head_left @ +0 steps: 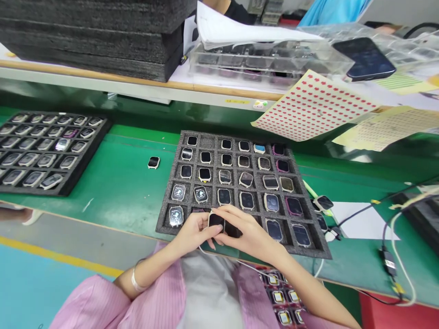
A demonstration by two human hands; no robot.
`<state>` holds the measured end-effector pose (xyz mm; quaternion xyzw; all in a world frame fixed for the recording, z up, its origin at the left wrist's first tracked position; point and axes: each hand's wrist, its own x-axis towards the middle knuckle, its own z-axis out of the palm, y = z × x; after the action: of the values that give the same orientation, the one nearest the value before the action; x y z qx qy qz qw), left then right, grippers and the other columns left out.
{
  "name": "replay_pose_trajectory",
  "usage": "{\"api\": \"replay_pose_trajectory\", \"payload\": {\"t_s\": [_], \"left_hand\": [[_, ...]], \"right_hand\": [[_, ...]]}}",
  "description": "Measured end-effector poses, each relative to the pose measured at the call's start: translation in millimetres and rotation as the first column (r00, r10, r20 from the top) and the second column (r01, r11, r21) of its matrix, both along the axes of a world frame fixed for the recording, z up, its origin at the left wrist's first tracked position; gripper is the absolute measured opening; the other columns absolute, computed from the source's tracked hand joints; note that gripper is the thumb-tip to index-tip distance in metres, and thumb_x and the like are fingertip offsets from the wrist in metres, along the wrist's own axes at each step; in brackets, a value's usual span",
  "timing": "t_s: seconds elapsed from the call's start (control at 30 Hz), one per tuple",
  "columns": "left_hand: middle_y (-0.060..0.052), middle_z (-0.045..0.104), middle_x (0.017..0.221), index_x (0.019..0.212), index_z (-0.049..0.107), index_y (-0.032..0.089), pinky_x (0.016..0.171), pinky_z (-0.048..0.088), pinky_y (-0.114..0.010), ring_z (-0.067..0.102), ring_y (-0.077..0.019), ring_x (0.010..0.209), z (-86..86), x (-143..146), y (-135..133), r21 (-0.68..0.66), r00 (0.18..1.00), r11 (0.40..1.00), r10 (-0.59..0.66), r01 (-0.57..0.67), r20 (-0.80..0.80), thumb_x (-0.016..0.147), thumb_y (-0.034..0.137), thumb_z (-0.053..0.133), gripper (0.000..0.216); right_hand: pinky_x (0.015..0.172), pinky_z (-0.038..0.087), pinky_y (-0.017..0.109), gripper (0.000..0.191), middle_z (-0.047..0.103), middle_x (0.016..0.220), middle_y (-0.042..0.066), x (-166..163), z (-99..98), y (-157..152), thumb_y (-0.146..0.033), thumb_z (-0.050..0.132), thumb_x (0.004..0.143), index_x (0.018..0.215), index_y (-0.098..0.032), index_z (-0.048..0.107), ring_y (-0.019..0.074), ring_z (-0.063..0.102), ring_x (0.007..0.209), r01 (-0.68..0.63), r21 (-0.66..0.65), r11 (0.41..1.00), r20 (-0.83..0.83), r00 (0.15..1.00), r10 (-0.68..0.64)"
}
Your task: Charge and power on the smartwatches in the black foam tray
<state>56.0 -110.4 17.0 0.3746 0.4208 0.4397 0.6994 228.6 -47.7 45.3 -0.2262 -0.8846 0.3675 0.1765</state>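
Note:
A smartwatch body (215,220) without a strap, dark-screened with a light frame, is held between my two hands over the front edge of the foam tray. My left hand (195,234) grips it from the left, thumb at its lower edge. My right hand (248,233) closes on it from the right, its fingers reaching along the top. Beneath them lies the black foam tray (247,208), with similar watches in most compartments. Several at the left, such as one lit watch (176,215), show bright faces. Part of the front row is hidden behind my hands.
A second foam tray (65,183) of watches lies at left. One loose watch (153,162) sits between the trays. Right are a watch (323,203), cables (389,260) and white paper (363,220). A shelf holds foam stacks (92,41), a phone (364,58) and a sticker sheet (313,107).

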Motion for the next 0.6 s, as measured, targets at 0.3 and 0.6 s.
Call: {"api": "replay_pose_trajectory", "payload": {"t_s": [0.3, 0.6], "left_hand": [[-0.001, 0.062, 0.055, 0.081, 0.061, 0.009, 0.041, 0.048, -0.019, 0.058, -0.0105, 0.043, 4.1, -2.3, 0.9, -0.064, 0.999, 0.998, -0.028, 0.03, 0.034, 0.075, 0.043, 0.07, 0.036], [0.003, 0.055, 0.046, 0.077, 0.057, 0.011, 0.035, 0.041, -0.016, 0.05, -0.007, 0.035, 4.4, -2.1, -0.5, -0.061, 0.999, 0.998, -0.032, 0.03, -0.043, 0.077, 0.044, 0.067, 0.034]], "right_hand": [[0.089, 0.05, 0.035, 0.05, 0.053, 0.112, 0.008, 1.0, -6.7, -2.2, -0.019, 0.064, 0.085, 0.132, -0.022, 0.046, 0.0191, 0.055, 0.104, 0.008, -0.1, 0.995, -0.113, 0.993, -0.019], [0.09, 0.05, 0.039, 0.049, 0.052, 0.114, 0.009, 0.1, -7.9, -4.5, -0.024, 0.065, 0.085, 0.131, -0.023, 0.048, 0.0212, 0.053, 0.107, 0.034, -0.018, 0.999, -0.139, 0.99, -0.036]]}}
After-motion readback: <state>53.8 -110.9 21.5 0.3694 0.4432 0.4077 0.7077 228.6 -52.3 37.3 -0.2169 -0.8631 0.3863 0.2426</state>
